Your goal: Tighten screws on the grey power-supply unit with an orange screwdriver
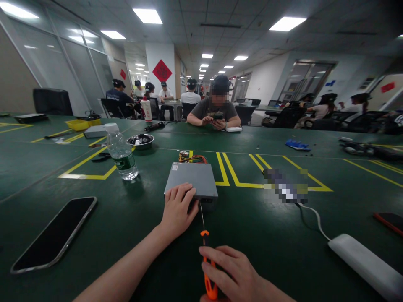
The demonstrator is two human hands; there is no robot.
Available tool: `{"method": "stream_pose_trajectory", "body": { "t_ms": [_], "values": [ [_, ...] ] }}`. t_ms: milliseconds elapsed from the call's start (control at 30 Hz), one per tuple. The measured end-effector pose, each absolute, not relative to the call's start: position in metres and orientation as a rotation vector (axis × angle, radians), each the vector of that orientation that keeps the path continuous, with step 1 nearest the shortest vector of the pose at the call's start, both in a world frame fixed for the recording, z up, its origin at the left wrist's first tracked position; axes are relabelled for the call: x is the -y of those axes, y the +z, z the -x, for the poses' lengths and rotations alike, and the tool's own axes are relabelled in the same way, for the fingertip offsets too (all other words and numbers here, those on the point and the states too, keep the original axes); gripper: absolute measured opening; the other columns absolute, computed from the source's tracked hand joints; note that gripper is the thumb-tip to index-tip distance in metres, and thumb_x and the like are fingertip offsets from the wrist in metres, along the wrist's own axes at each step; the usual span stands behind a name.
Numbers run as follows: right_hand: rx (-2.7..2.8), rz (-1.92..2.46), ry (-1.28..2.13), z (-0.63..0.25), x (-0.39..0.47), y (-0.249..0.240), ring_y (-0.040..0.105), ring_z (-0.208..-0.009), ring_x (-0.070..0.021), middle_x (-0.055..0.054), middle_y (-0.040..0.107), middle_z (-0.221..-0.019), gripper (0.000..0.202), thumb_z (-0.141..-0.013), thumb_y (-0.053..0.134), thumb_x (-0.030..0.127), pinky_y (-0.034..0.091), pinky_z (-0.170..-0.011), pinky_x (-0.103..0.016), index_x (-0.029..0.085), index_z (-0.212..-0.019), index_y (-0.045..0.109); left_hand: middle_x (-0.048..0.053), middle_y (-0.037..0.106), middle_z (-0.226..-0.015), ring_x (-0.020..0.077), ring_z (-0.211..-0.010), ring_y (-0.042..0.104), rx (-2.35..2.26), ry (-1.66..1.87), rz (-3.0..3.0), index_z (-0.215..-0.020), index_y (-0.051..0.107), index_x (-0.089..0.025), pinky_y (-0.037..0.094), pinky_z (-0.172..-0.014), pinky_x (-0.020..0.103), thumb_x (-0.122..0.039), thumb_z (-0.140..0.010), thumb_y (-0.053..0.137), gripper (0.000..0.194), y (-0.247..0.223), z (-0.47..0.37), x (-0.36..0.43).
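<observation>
A grey metal computer power supply (192, 178) lies on the green table, with a bundle of coloured cables (192, 158) at its far side. My left hand (180, 206) rests on its near left corner, fingers over the top and thumb down at the front face, gripping it. In my right hand (231, 268) is a screwdriver (205, 239) with an orange and black handle, my fingers closed around it. Its thin shaft points away from me, and the tip meets the power supply's front face near my left thumb. The exact contact spot is hidden in shadow.
A water bottle (122, 155) and a metal bowl (140, 141) stand to the left, beyond a phone (55, 235). At right lie a white power bank-like block (365, 262) with a cable and a blue object (297, 145). A person (214, 107) sits opposite.
</observation>
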State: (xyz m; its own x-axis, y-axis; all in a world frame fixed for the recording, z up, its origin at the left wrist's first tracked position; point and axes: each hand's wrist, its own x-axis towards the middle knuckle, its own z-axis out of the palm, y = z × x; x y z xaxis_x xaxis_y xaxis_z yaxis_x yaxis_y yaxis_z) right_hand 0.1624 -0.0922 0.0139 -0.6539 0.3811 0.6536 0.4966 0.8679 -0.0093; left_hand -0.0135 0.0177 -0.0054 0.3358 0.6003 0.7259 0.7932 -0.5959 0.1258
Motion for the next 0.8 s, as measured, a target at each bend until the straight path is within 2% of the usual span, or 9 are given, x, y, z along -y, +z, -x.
{"method": "stream_pose_trajectory", "body": {
  "t_ms": [133, 233, 300, 433, 500, 600, 800],
  "values": [
    [2.375, 0.651, -0.207, -0.164, 0.091, 0.012, 0.064, -0.088, -0.0157, -0.014, 0.066, -0.101, 0.028, -0.095, 0.038, 0.034, 0.052, -0.072, -0.024, 0.011, -0.099, 0.054, 0.007, 0.058, -0.110, 0.0234, -0.105, 0.049, 1.261, -1.107, 2.354, -0.106, 0.052, -0.020, 0.035, -0.086, 0.039, -0.025, -0.083, 0.051, 0.024, -0.005, 0.013, -0.017],
    [2.446, 0.653, -0.220, -0.163, 0.089, 0.011, 0.064, -0.087, -0.0155, -0.013, 0.066, -0.103, 0.028, -0.097, 0.034, 0.031, 0.052, -0.071, -0.025, 0.013, -0.105, 0.053, 0.007, 0.058, -0.110, 0.0234, -0.106, 0.049, 1.258, -1.107, 2.353, -0.107, 0.053, -0.020, 0.035, -0.087, 0.039, -0.025, -0.083, 0.051, 0.024, -0.006, 0.013, -0.018],
    [2.430, 0.615, -0.268, -0.163, 0.087, 0.007, 0.065, -0.085, -0.0151, -0.012, 0.066, -0.099, 0.026, -0.097, 0.033, 0.025, 0.052, -0.070, -0.024, 0.012, -0.105, 0.054, 0.007, 0.058, -0.110, 0.0233, -0.106, 0.049, 1.256, -1.109, 2.353, -0.107, 0.053, -0.020, 0.035, -0.087, 0.039, -0.025, -0.083, 0.051, 0.025, -0.006, 0.013, -0.018],
    [2.317, 0.581, -0.300, -0.165, 0.083, -0.004, 0.065, -0.074, -0.0132, -0.013, 0.067, -0.096, 0.023, -0.094, 0.031, 0.011, 0.052, -0.068, -0.024, 0.011, -0.095, 0.054, 0.007, 0.058, -0.111, 0.0228, -0.106, 0.049, 1.260, -1.116, 2.360, -0.108, 0.052, -0.021, 0.035, -0.087, 0.038, -0.025, -0.083, 0.050, 0.025, -0.008, 0.013, -0.018],
    [2.339, 0.631, -0.256, -0.165, 0.083, -0.006, 0.065, -0.078, -0.0148, -0.013, 0.066, -0.100, 0.020, -0.094, 0.033, 0.014, 0.053, -0.070, -0.025, 0.012, -0.093, 0.053, 0.007, 0.058, -0.111, 0.0229, -0.106, 0.049, 1.257, -1.122, 2.361, -0.108, 0.052, -0.021, 0.034, -0.087, 0.039, -0.025, -0.083, 0.050, 0.025, -0.008, 0.013, -0.018],
    [2.445, 0.661, -0.253, -0.164, 0.085, -0.001, 0.065, -0.079, -0.0151, -0.013, 0.066, -0.102, 0.021, -0.095, 0.036, 0.021, 0.053, -0.068, -0.024, 0.013, -0.103, 0.053, 0.007, 0.058, -0.111, 0.0233, -0.106, 0.049, 1.251, -1.125, 2.356, -0.108, 0.052, -0.021, 0.034, -0.087, 0.039, -0.026, -0.083, 0.050, 0.025, -0.008, 0.013, -0.018],
    [2.448, 0.599, -0.251, -0.166, 0.091, 0.014, 0.062, -0.093, -0.0128, -0.011, 0.067, -0.101, 0.033, -0.099, 0.025, 0.021, 0.051, -0.078, -0.023, 0.012, -0.104, 0.057, 0.007, 0.058, -0.111, 0.0230, -0.106, 0.049, 1.261, -1.115, 2.360, -0.107, 0.053, -0.020, 0.035, -0.087, 0.038, -0.025, -0.082, 0.051, 0.025, -0.007, 0.014, -0.019]
  ]
}}
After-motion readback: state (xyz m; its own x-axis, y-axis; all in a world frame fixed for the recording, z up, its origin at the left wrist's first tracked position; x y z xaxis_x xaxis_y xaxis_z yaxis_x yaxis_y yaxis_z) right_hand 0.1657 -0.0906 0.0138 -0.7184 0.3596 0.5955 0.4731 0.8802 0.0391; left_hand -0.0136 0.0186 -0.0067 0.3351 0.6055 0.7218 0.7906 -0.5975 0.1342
